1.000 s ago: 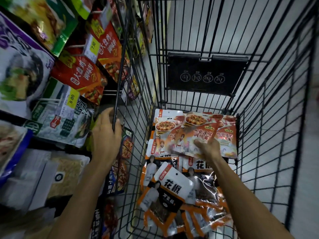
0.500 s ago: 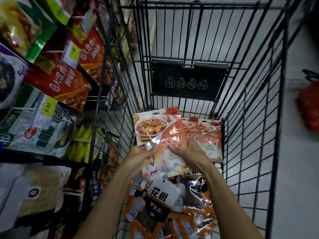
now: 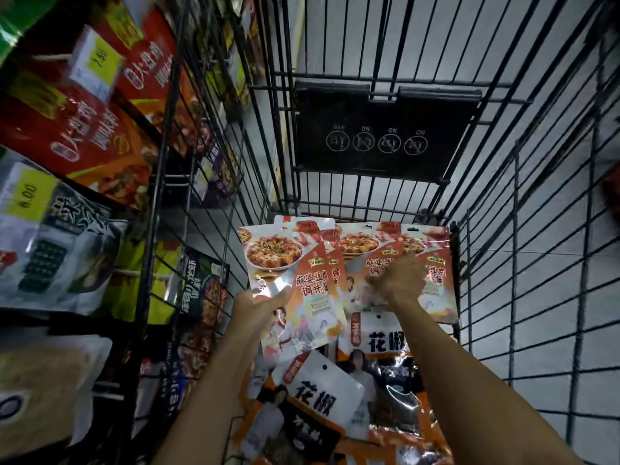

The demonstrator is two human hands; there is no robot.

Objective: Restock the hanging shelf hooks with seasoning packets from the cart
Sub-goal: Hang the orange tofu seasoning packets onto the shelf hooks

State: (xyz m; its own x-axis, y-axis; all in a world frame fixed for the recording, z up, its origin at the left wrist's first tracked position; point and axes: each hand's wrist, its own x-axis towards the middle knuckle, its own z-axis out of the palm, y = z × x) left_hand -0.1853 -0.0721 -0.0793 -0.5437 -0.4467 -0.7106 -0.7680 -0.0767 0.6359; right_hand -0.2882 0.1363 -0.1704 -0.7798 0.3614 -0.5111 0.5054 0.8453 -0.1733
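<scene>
Head view: we see the seasoning packet point(image 3: 292, 280), orange and white with a picture of a red dish on its front, held above the load toward the far end of the cart point(image 3: 516, 229). It stands nearly upright, tilted a little to the left, with its hang-hole edge on top. The left hand point(image 3: 256, 305) grasps it at the lower left edge. The thumb lies across the front, and the fingers pass behind the packet, out of sight.

The right hand point(image 3: 397, 285) is just right of the held packet, over the matching packets point(image 3: 364, 250) that lie at the far end of the cart. This hand is blurred, so we cannot tell whether it grips a packet or only touches one.

On the near side of these, pepper packets point(image 3: 322, 394), white on top with orange and clear lower parts, lie in an overlapping heap in the cart, partly under both forearms. A black panel point(image 3: 382, 135) with four round symbols hangs on the far wire wall, above the packets.

Left of the cart, close beside its wire side, is the shelf display. Red packets point(image 3: 84, 139) hang in its upper rows, with a yellow price tag point(image 3: 97, 65) marked 7.50 in front of them. A grey packet point(image 3: 57, 250) hangs below them. Grey floor tiles point(image 3: 553, 297) show through the right wire wall.
</scene>
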